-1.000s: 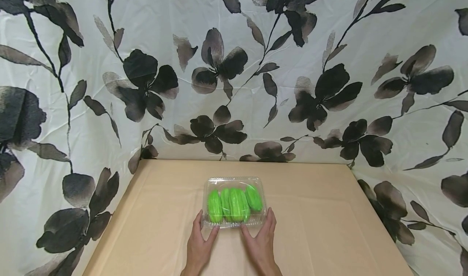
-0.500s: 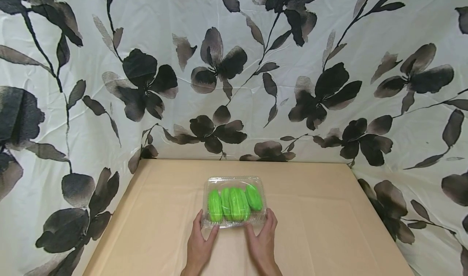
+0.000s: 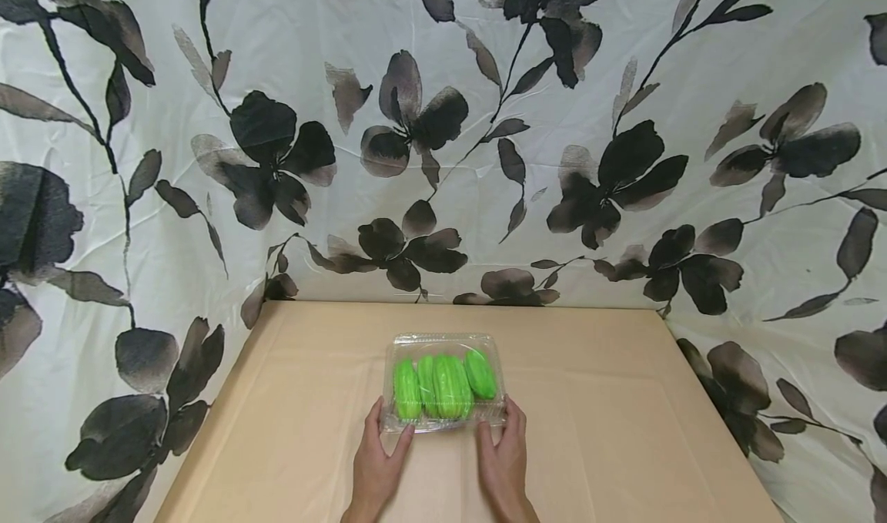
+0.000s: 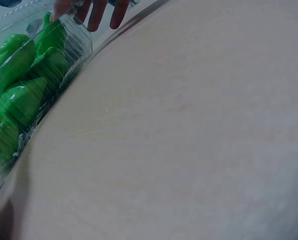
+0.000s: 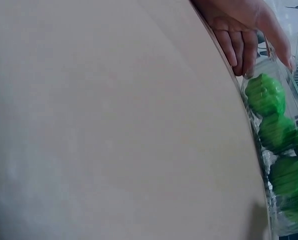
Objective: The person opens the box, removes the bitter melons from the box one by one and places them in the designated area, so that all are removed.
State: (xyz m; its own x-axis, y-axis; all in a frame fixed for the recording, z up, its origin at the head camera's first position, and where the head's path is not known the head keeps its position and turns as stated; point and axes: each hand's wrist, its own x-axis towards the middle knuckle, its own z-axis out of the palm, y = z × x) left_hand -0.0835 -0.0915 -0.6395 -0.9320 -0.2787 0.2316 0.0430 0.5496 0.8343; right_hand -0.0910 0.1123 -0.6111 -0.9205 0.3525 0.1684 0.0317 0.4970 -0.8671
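Several green, pepper-like vegetables (image 3: 450, 388) lie side by side inside a clear plastic box (image 3: 443, 344), which sits between the two hands and just ahead of them. Its transparent cover looks closed, though its catch is too small for me to make out. The left hand (image 3: 377, 461) lightly grasps the box's near left corner, thumb along the near edge and fingers along the side. The right hand (image 3: 506, 465) mirrors it at the near right corner, its thumb close to its fingers. Under hands and box spreads a tan surface (image 3: 596, 415); beyond it, ahead of the hands, hangs a white cloth (image 3: 527, 161) with dark flowers.

From where I stand, the work seems to be steadying the box, and doing it well means even pressure from both sides. Thin plastic like this probably buckles under a hard squeeze, so I'd favour low contact on the walls and keep the base level, lest the vegetables roll.
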